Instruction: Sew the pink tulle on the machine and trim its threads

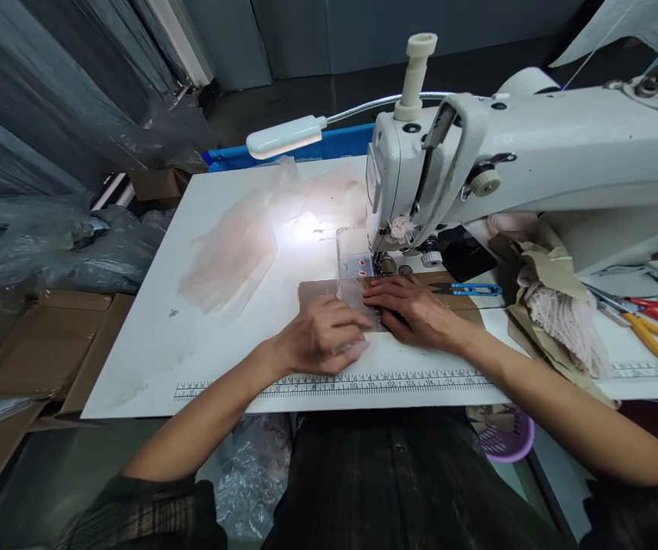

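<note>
Our left hand (329,336), fingers curled in, pinches a bit of pale sheer fabric (351,295) that shows beneath its fingertips. Our right hand (400,305) lies palm down just beside it, fingers extended and close together, pressing on the work at the near side of the needle area. Between the hands and the needle, the sheer fabric lies on the bed of the white sewing machine (569,145).

Nearest to us, below the table (145,359), we note a purple basket (526,443) at right and clear plastic (254,481) at left. A printed ruler (299,386) follows the table's near edge. To the right of the right hand lie blue snips (478,289), then pale fabric strips (569,325) wrapped in brown paper (526,340), and, farther right, scissors with orange handles (643,336).

Left of the machine, toward the far side, we find a loose heap of pinkish gauze (231,252), brightly lit in part. Above its far edge hangs a white lamp (286,137) on a flexible metal neck. Farthest away stand grey panels (294,38).
</note>
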Motion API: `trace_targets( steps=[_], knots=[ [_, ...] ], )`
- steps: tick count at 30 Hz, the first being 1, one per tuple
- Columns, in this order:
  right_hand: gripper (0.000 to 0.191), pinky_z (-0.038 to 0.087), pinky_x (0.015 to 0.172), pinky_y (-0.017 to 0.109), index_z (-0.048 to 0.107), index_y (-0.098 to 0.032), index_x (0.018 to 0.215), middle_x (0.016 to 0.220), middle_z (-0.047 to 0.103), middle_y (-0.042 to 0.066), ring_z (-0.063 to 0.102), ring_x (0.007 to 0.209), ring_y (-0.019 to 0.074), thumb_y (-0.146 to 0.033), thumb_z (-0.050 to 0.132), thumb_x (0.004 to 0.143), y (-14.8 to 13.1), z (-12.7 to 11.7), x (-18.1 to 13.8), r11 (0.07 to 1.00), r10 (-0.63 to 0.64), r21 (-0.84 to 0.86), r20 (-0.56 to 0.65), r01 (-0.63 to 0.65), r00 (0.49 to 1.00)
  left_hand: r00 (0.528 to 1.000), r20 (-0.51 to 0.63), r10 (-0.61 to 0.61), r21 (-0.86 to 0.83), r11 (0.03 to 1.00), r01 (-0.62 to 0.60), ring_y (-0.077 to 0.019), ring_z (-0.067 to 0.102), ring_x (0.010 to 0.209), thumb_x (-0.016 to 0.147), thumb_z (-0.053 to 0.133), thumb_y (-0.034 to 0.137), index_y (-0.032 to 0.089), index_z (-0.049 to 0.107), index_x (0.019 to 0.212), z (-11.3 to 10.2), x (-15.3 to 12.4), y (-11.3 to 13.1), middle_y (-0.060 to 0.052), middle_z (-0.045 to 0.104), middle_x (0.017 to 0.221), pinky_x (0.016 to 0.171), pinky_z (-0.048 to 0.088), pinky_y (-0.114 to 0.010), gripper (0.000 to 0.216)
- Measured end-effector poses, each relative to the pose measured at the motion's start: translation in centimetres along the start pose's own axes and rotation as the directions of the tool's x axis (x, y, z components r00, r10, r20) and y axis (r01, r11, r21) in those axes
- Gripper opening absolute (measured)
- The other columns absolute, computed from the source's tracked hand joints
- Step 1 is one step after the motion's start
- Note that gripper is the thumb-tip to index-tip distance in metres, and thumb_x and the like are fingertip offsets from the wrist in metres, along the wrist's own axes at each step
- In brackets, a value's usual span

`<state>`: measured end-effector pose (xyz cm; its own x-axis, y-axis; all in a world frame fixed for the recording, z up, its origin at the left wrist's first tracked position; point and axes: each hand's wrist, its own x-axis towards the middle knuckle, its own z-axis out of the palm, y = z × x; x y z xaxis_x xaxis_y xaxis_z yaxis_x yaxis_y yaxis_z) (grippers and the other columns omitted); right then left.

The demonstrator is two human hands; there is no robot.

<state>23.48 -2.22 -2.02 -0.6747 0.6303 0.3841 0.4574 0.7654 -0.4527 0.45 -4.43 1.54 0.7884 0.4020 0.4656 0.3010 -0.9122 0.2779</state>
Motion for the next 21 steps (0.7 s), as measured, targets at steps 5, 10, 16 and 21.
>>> trace_targets(
  steps=[5,10,16,21],
  knots=[
    [0.032,0.042,0.101,0.054,0.068,-0.017,0.115,0.123,0.067,0.011,0.054,0.121,0.0291,-0.014,0.051,0.088,-0.2,0.1,-0.2,0.999,-0.011,-0.035,0.002,0.011,1.0,0.94,0.163,-0.301,0.013,0.953,0.303,-0.0253,0.066,0.106,0.098,0.041,0.052,0.019,0.073,0.093,-3.1,0.9,-1.7,-0.01,0.068,0.121,0.088,0.052,-0.043,0.046],
    [0.034,0.041,0.1,0.056,0.067,-0.018,0.118,0.124,0.065,0.011,0.051,0.123,0.0314,-0.015,0.049,0.089,-0.3,0.0,0.0,0.993,-0.014,-0.114,0.001,0.014,1.0,0.855,0.284,-0.435,0.3,0.887,0.352,-0.0331,0.056,0.12,0.095,0.047,0.049,0.018,0.058,0.131,-1.9,1.9,-5.2,-0.014,0.057,0.137,0.102,0.039,-0.056,0.049],
    [0.035,0.044,0.094,0.056,0.067,-0.021,0.122,0.128,0.054,0.017,0.048,0.118,0.0359,-0.022,0.053,0.09,0.3,-0.5,0.1,0.966,0.125,-0.222,-0.055,-0.134,0.991,0.916,0.243,-0.319,0.346,0.911,0.225,-0.0374,0.048,0.128,0.092,0.052,0.041,0.014,0.052,0.135,-1.9,2.1,-7.0,-0.021,0.049,0.141,0.103,0.038,-0.06,0.05],
    [0.035,0.042,0.098,0.058,0.066,-0.023,0.125,0.129,0.05,0.016,0.046,0.119,0.0359,-0.025,0.055,0.091,1.1,-0.3,-0.2,0.978,0.143,-0.15,-0.044,-0.148,0.989,0.975,0.213,0.054,0.052,0.996,-0.066,-0.0241,0.065,0.1,0.087,0.059,0.035,0.017,0.065,0.109,-3.2,0.4,-4.1,-0.013,0.067,0.113,0.085,0.055,-0.042,0.029]
  ],
)
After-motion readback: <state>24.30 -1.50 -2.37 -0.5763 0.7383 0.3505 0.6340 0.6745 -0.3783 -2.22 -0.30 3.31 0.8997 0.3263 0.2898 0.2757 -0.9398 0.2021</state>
